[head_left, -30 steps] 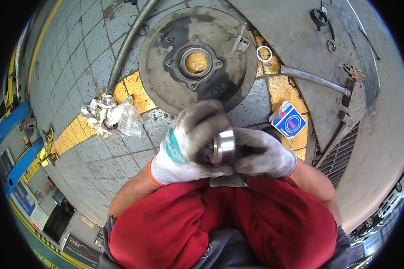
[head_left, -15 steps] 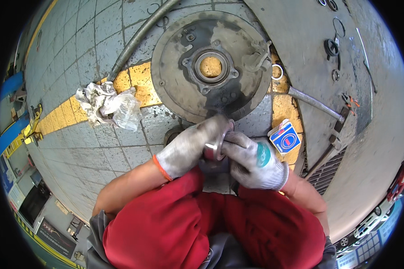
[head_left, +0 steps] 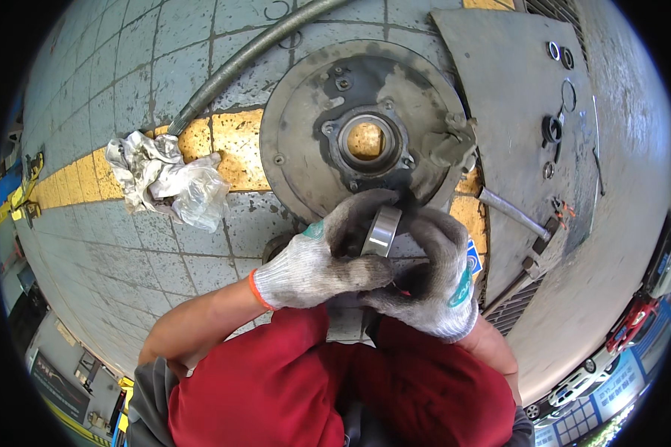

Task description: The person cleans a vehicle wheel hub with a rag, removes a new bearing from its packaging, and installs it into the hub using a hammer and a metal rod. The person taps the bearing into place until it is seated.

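Observation:
A shiny steel bearing [head_left: 382, 232] is held up between my two gloved hands, its smooth outer band facing me. My left hand [head_left: 324, 257] grips it, fingers over the far edge and thumb along the near side. Curved round the other side, my right hand [head_left: 443, 272] has its fingertips at the bearing's right edge and its thumb below. The bearing's far face is hidden by fingers. Just beyond my hands, a large round metal backing plate [head_left: 298, 134] lies on the floor, with a bolted hub ring [head_left: 365, 141] around its central hole.
To the left lie a crumpled rag [head_left: 138, 167] and a clear plastic bag [head_left: 201, 194], near a long metal pipe [head_left: 238, 59]. Rightward, a grey mat [head_left: 511, 112] carries a hammer [head_left: 518, 212], dark rings [head_left: 552, 128] and orange-handled pliers [head_left: 563, 208]. A blue box [head_left: 473, 257] shows beside my right hand.
The bearing has been turned, so its outer band now faces me. My left fingers have shifted onto its far edge. My right hand has opened wider around it and now covers most of the blue box.

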Tool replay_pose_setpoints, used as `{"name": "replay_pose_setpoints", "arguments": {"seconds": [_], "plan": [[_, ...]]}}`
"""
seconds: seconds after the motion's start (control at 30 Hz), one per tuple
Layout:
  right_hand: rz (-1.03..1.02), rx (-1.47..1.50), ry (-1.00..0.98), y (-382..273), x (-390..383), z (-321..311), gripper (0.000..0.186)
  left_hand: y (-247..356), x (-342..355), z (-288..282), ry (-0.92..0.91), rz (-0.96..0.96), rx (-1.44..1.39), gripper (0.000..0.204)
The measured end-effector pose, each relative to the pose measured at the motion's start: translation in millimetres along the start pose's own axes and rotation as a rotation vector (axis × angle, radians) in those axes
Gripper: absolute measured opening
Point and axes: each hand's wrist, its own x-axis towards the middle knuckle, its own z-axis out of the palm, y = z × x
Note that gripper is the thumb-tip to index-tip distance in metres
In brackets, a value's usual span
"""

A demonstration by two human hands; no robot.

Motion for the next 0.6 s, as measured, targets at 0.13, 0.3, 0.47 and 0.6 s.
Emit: {"name": "replay_pose_setpoints", "arguments": {"seconds": [0.13,0.3,0.47,0.6], "plan": [[0.006,-0.055,-0.167,-1,28,1,0.116,-6,1,-16,-0.002,-0.026,-0.147,0.094],[-0.034,-0.176,-0.193,5,62,1,0.111,-8,1,-33,0.104,0.064,-0.003,0.082],[-0.043,-0.556,-0.081,27,105,23,0.103,11,-16,-65,0.395,0.043,0.195,0.090],[0.059,-0.654,-0.106,36,110,40,0.108,22,-11,-83,0.468,0.017,0.243,0.055]]}}
